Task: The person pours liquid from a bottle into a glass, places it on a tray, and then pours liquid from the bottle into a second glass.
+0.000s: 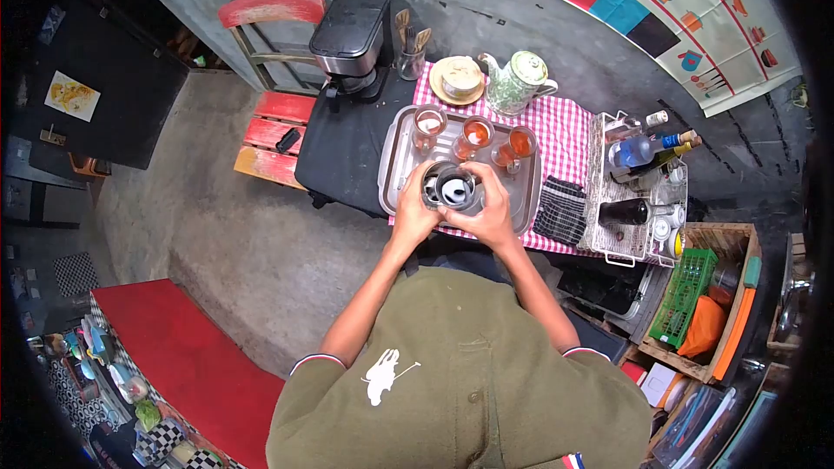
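Both of my hands close around a round, clear glass vessel (pixel 453 188), seen from above, with dark and white patches inside that I cannot make out. My left hand (pixel 415 208) grips its left side, and my right hand (pixel 489 206) grips its right side. The vessel is over the near edge of a metal tray (pixel 393 165); whether it touches the tray is hidden. Just beyond it on the tray are a glass cup (pixel 428 126) at left, a glass cup with reddish drink (pixel 473 137) in the middle, and another reddish one (pixel 514 148) at right.
A coffee maker (pixel 350 35) and a utensil holder (pixel 410 62) stand at the back left. Behind the tray are a saucered cup (pixel 459 78) and a green patterned teapot (pixel 519 82). To the right lie a dark striped cloth (pixel 560 210) and a wire rack (pixel 599 182) with bottles.
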A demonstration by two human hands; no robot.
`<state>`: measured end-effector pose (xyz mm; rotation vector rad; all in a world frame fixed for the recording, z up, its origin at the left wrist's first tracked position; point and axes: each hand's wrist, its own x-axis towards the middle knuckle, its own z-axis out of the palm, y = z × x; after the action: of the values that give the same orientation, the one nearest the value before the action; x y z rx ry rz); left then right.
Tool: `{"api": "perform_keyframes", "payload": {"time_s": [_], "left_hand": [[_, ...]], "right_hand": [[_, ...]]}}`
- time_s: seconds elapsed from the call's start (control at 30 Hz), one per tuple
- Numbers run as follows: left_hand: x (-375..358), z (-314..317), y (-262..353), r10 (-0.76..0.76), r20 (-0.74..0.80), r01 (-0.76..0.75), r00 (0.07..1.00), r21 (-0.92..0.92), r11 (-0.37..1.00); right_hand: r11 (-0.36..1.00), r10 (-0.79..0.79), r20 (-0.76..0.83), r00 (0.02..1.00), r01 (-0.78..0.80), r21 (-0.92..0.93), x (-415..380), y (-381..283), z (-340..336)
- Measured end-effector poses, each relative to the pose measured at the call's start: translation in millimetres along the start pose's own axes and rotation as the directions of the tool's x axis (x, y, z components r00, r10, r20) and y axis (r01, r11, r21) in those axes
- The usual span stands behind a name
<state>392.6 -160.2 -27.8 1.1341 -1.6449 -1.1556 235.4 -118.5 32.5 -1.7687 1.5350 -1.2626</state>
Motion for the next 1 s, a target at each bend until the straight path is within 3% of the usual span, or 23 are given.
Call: {"api": "perform_keyframes", "payload": {"time_s": [0.23,0.63,1.0], "left_hand": [[-4.0,6.0,5.5,0.05,-0.038,-0.049,0.998,0.032,0.998],[-14.9,4.0,5.1,0.092,-0.056,-0.089,0.994,0.05,0.995],[-24.6,1.3,-3.0,0.118,-0.047,-0.115,0.992,0.066,0.991]], "right_hand": [[0.997,-0.04,-0.059,0.997,0.037,-0.064,-4.0,3.9,3.6],[0.996,0.018,-0.013,1.0,-0.019,-0.088,-9.4,-5.5,6.8],[0.989,-0.044,-0.008,0.999,0.042,-0.141,-15.1,-3.5,12.7]]}}
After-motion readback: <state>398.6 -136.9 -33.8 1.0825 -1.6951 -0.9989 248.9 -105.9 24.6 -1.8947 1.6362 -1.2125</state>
